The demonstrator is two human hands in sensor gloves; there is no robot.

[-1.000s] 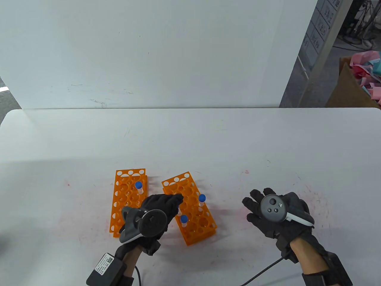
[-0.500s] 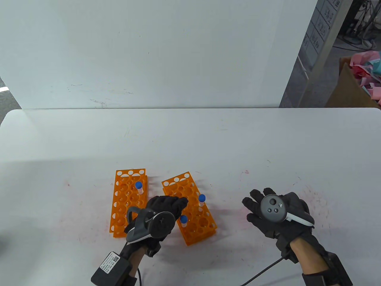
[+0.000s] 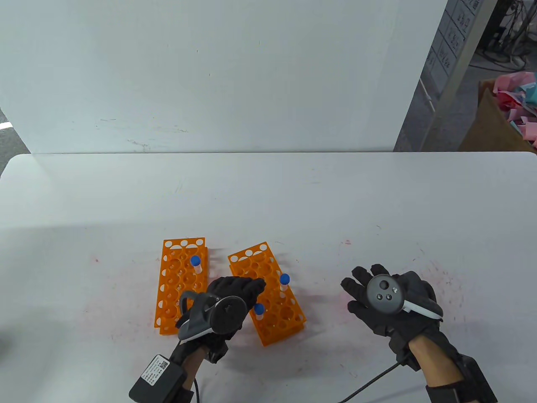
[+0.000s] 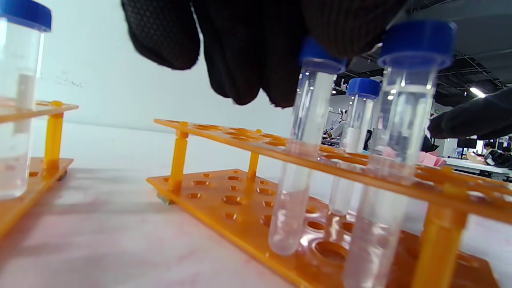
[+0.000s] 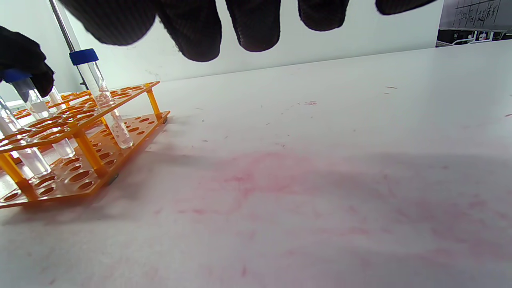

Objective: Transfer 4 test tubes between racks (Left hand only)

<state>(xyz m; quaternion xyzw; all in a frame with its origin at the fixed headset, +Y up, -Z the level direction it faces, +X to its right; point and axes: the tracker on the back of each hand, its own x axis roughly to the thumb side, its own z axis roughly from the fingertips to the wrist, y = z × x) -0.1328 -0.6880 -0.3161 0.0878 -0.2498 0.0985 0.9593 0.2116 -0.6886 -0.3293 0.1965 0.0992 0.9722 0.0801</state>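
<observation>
Two orange racks lie side by side: the left rack [image 3: 178, 289] and the right rack [image 3: 277, 308]. The left rack holds one blue-capped test tube [image 3: 195, 262], which also shows in the left wrist view [image 4: 20, 100]. The right rack holds two free tubes [image 3: 285, 280] [image 3: 259, 310] and a third tube [image 4: 306, 160] under my left hand [image 3: 249, 289]. My left hand's fingertips [image 4: 280, 52] grip that tube's blue cap [image 4: 320, 60] while it stands in the rack. My right hand [image 3: 365, 289] rests open and flat on the table, right of the racks, holding nothing.
The white table [image 3: 293, 197] stretches behind and beside the racks, with faint pink stains [image 5: 280, 172] near my right hand. A white wall panel [image 3: 209, 75] stands at the back. A cardboard box [image 3: 499, 121] sits off the table, far right.
My left hand moved right and a little toward me, from the gap between the racks onto the right rack, and settled on a tube's cap. The right hand has not moved.
</observation>
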